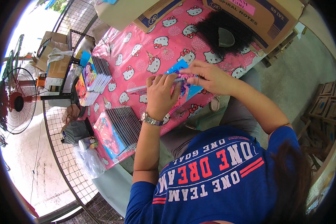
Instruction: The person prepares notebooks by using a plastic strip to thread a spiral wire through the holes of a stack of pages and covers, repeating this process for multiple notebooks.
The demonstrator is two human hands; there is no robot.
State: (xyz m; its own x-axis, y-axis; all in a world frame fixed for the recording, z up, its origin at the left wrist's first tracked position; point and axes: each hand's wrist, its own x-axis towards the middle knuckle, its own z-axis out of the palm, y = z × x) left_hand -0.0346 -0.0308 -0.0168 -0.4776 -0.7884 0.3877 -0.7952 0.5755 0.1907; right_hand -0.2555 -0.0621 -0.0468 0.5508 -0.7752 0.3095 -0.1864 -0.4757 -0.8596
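A colourful notebook (184,93) with a blue and pink cover is held tilted over the pink table, close in front of me. My left hand (161,91), with a metal watch at the wrist, wraps its fingers over the notebook's upper edge. At the other end of that edge, the bent fingers of my right hand (207,77) close on the notebook; their tips are partly hidden and slightly blurred. Left of my left forearm lies a stack of spiral notebooks (119,128) with dark coils. Farther back on the left, another notebook stack (95,76) is fanned out.
A patterned pink cover (153,48) lies on the table. Toward the far right sits a heap of black coils (227,33) with a grey rounded piece on it. Cardboard boxes (265,18) line the far edge. A fan (18,100) stands left, beyond a wire mesh.
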